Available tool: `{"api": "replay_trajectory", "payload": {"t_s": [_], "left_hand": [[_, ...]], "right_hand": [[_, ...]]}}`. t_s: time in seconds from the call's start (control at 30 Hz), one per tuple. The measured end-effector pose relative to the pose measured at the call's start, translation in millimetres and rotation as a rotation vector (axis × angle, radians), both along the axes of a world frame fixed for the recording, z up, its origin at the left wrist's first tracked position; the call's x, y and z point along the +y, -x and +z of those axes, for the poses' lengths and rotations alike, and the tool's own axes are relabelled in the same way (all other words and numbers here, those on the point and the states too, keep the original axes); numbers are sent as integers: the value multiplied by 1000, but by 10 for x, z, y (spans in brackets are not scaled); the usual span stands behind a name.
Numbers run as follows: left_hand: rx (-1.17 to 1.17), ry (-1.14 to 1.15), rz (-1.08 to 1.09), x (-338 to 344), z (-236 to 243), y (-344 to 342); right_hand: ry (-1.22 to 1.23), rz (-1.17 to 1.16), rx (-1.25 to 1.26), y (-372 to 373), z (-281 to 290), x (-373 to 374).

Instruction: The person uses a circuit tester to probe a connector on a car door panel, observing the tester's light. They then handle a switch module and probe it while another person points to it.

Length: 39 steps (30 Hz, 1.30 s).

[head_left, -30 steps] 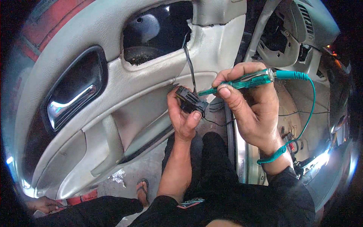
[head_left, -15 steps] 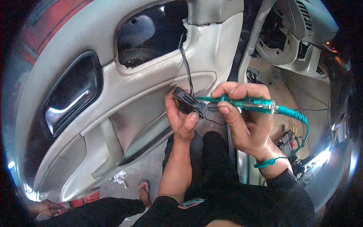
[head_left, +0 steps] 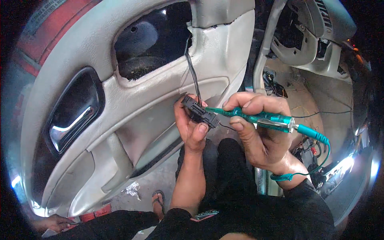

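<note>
In my left hand point(head_left: 191, 130) is a black electrical connector point(head_left: 200, 113), gripped between thumb and fingers. Dark wires point(head_left: 193, 74) run from it up to a hole in the beige car door panel point(head_left: 160, 100). My right hand point(head_left: 266, 132) is closed around a translucent green circuit tester point(head_left: 262, 119), held almost level. The tester's narrow end points left at the connector; whether its tip touches a contact is too small to tell. From its back end a green cord point(head_left: 316, 134) loops down and lies across my right wrist.
The door has a ragged opening point(head_left: 154, 44) and a chrome inner handle point(head_left: 74, 126). At right, the stripped dashboard point(head_left: 304, 52) stands over a floor with loose wiring point(head_left: 314, 148). Another person's hand point(head_left: 56, 223) and a sandalled foot point(head_left: 158, 202) show at lower left, near crumpled foil point(head_left: 132, 190).
The connector has turned slightly in my left hand. My right hand and the tester have shifted a little right and down, and the view has moved slightly against the door.
</note>
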State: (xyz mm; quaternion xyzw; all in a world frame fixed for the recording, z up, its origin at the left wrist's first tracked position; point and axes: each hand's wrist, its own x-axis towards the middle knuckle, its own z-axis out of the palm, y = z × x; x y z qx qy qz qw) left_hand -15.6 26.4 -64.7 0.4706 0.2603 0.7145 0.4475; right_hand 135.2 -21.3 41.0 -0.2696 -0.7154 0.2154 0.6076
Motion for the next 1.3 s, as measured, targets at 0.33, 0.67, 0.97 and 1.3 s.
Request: {"api": "replay_trajectory", "payload": {"t_s": [0.33, 0.67, 0.97, 1.3], "left_hand": [[11, 14, 28, -11, 39, -45], [-16, 28, 25, -18, 22, -36], [-28, 19, 44, -21, -12, -16], [-9, -49, 20, 38, -90, -23]], "right_hand": [[25, 13, -1, -16, 10, 28], [120, -92, -210, -43, 241, 61], [226, -17, -191, -24, 247, 132], [108, -2, 43, -79, 60, 2]]}}
